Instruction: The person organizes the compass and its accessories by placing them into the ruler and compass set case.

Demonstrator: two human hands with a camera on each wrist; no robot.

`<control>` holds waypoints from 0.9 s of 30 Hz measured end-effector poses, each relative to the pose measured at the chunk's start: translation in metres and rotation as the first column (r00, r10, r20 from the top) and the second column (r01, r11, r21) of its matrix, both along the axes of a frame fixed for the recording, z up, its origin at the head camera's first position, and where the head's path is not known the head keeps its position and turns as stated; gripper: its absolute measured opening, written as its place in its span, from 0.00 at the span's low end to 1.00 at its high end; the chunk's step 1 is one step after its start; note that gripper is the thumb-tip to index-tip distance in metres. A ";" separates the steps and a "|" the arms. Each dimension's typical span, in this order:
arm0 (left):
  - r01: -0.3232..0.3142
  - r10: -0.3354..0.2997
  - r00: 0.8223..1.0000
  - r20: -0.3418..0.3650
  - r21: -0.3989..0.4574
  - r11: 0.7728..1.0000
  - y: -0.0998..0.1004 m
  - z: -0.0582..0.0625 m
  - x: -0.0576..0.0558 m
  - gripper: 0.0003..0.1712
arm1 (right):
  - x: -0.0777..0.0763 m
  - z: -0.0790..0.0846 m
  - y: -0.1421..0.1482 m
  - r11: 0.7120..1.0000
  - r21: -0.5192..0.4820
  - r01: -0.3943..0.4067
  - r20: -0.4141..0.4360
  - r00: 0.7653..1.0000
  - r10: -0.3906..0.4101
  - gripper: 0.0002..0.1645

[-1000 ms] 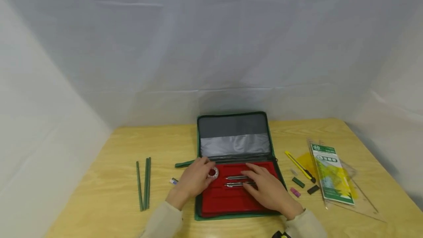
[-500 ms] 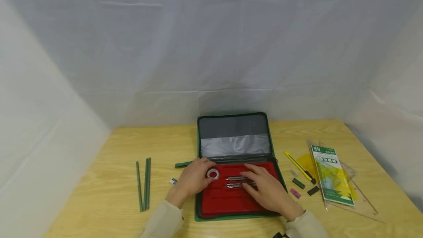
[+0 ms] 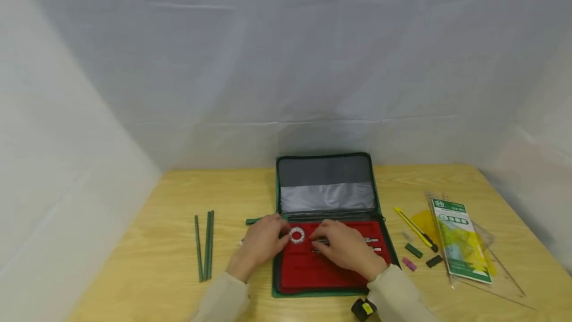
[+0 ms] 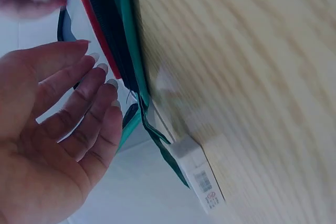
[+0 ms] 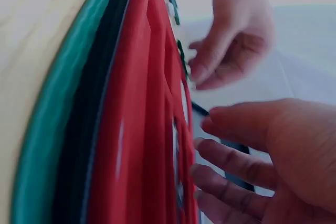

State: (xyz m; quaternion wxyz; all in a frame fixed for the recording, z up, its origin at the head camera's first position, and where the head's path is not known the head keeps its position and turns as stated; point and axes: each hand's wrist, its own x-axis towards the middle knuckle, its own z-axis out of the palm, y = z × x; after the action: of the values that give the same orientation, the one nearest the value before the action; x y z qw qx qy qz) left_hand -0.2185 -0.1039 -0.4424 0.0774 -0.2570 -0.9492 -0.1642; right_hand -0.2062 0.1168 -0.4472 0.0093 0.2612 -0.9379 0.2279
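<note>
An unzipped green case [image 3: 326,164] lies with its lid raised and a red moulded tray [image 3: 321,277] inside. In the tray's upper left sits a white ring with dark marks [image 3: 303,235]. My left hand [image 3: 263,238] is beside that ring, its fingers loosely bent and holding nothing in the left wrist view. Slim silver instruments [image 3: 373,249] lie in the tray's slots, partly covered by my right hand [image 3: 346,248]. Its fingers are relaxed above them in the right wrist view, and whether they touch cannot be told. A white block with a barcode [image 4: 202,174] lies near the case's strap.
Several green pencils [image 3: 209,245] lie to the left. At right are a yellow cutter [image 3: 415,227], a green block [image 3: 413,250], a pink piece [image 3: 408,264], a black block [image 3: 434,261], a green-and-white packet [image 3: 462,242] and clear set squares [image 3: 509,284].
My right hand has moved left along the silver instruments, uncovering their right ends. My left hand stays by the ring, slightly further from it. The head view has shifted a little.
</note>
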 end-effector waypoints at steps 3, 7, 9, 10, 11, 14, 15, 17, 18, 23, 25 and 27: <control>-0.006 0.006 1.000 -0.001 0.003 1.000 0.003 -0.001 0.000 0.03 | -0.008 -0.001 -0.013 0.999 -0.029 0.031 0.028 0.999 -0.030 0.06; -0.037 0.036 0.999 0.016 0.010 0.999 0.006 -0.004 0.000 0.03 | -0.013 -0.004 -0.025 0.993 -0.055 0.104 0.054 0.993 -0.101 0.04; -0.053 0.053 0.998 0.025 0.014 0.998 0.007 -0.004 0.000 0.03 | -0.013 -0.004 -0.028 0.990 -0.064 0.128 0.064 0.990 -0.124 0.03; -0.059 0.059 0.998 0.027 0.018 0.998 0.007 -0.004 0.000 0.03 | -0.013 -0.004 -0.029 0.989 -0.069 0.134 0.061 0.990 -0.130 0.02; -0.063 0.062 0.998 0.028 0.020 0.998 0.007 -0.004 0.000 0.03 | -0.012 -0.004 -0.030 0.988 -0.075 0.136 0.061 0.989 -0.132 0.02; -0.065 0.064 0.998 0.029 0.018 0.998 0.007 -0.003 -0.001 0.03 | -0.013 -0.003 -0.030 0.987 -0.098 0.129 0.066 0.990 -0.122 0.02; -0.065 0.065 0.998 0.028 0.015 0.998 0.007 -0.002 -0.002 0.03 | -0.013 -0.003 -0.031 0.987 -0.104 0.124 0.067 0.991 -0.117 0.02; -0.070 0.070 0.997 0.020 -0.002 0.998 0.007 -0.001 -0.002 0.03 | -0.014 -0.002 -0.031 0.987 -0.111 0.118 0.073 0.991 -0.110 0.02; -0.073 0.073 0.997 0.017 -0.008 0.997 0.007 0.000 -0.002 0.02 | -0.015 -0.003 -0.031 0.987 -0.110 0.120 0.077 0.991 -0.112 0.02; -0.091 0.090 0.996 -0.028 -0.044 0.995 0.010 0.005 0.000 0.04 | -0.016 -0.003 -0.032 0.987 -0.105 0.124 0.085 0.990 -0.115 0.03; -0.097 0.094 0.994 -0.058 -0.053 0.994 0.012 0.005 0.000 0.07 | -0.016 -0.003 -0.032 0.986 -0.111 0.124 0.089 0.989 -0.114 0.03; -0.109 0.104 0.991 -0.088 -0.058 0.992 0.014 0.005 0.000 0.09 | -0.017 -0.003 -0.033 0.984 -0.122 0.127 0.104 0.988 -0.115 0.03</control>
State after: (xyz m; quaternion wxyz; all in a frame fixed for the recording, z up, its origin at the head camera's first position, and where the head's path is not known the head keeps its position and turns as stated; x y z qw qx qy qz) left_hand -0.2187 -0.0903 -0.4377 0.1180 -0.2150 -0.9621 -0.1192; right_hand -0.2234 0.0843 -0.4497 -0.0056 0.1912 -0.9348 0.2992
